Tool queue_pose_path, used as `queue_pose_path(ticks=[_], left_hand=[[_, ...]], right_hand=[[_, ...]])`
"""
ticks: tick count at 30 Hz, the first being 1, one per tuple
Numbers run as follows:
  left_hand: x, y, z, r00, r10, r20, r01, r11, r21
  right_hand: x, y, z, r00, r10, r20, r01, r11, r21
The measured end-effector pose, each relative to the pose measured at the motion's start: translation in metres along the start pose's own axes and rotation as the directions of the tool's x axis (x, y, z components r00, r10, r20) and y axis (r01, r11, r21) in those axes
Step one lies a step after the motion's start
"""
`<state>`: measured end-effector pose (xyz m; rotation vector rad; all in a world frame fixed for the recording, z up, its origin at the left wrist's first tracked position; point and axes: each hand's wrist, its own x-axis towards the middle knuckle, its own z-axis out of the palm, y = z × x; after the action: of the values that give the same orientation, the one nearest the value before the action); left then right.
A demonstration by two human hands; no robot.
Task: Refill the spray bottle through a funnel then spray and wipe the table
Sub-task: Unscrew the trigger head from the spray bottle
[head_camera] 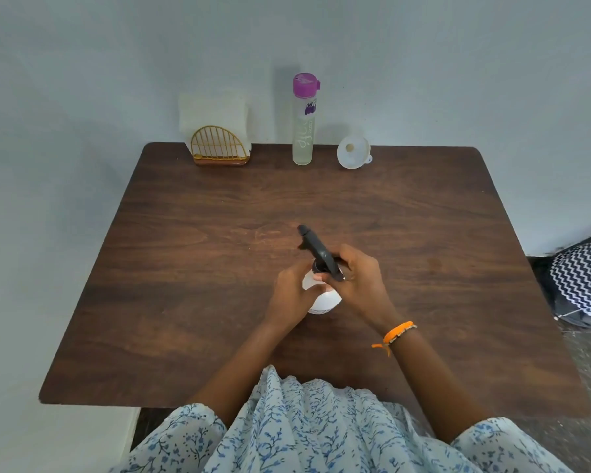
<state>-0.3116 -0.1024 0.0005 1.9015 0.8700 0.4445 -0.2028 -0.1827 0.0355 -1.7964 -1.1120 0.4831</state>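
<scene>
A white spray bottle [325,300] stands upright near the middle of the brown wooden table [191,268]. My left hand [292,288] grips the bottle's body. My right hand [357,278] grips its black trigger head [316,247] at the neck, nozzle pointing away from me. A white funnel [354,152] lies on its side at the table's far edge. Left of it stands a tall clear bottle with a purple cap [303,124], holding pale liquid. White napkins [214,112] sit in a gold wire holder [219,146] at the far left.
A pale wall runs directly behind the table's far edge. A black-and-white zigzag cushion [584,278] lies on the floor to the right. My floral clothing [321,431] overlaps the table's near edge.
</scene>
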Motion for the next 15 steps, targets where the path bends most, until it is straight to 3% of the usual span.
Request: queue_pose_path(ticks=[2, 4, 7, 11, 15], left_hand=[[-0.001, 0.002, -0.001, 1.0, 0.018, 0.015, -0.018, 1.0, 0.014], [0.0, 0.003, -0.001, 1.0, 0.023, 0.02, -0.024, 0.999, 0.035], [0.001, 0.004, 0.0, 0.998, 0.061, 0.009, -0.062, 0.997, 0.052], [0.002, 0.002, -0.001, 0.999, 0.034, 0.031, -0.035, 0.999, 0.035], [0.004, -0.001, -0.002, 0.999, 0.003, 0.037, -0.004, 1.0, 0.024]], right_hand=[[0.008, 0.003, -0.012, 0.984, 0.03, 0.173, -0.035, 0.999, 0.026], [0.01, 0.004, -0.017, 0.967, 0.058, 0.249, -0.087, 0.991, 0.106], [0.0, 0.004, -0.006, 0.98, 0.136, 0.148, -0.166, 0.963, 0.212], [-0.007, 0.006, 0.01, 0.979, 0.19, -0.077, -0.174, 0.969, 0.178], [-0.009, 0.011, -0.001, 0.992, 0.127, 0.024, -0.129, 0.973, 0.193]])
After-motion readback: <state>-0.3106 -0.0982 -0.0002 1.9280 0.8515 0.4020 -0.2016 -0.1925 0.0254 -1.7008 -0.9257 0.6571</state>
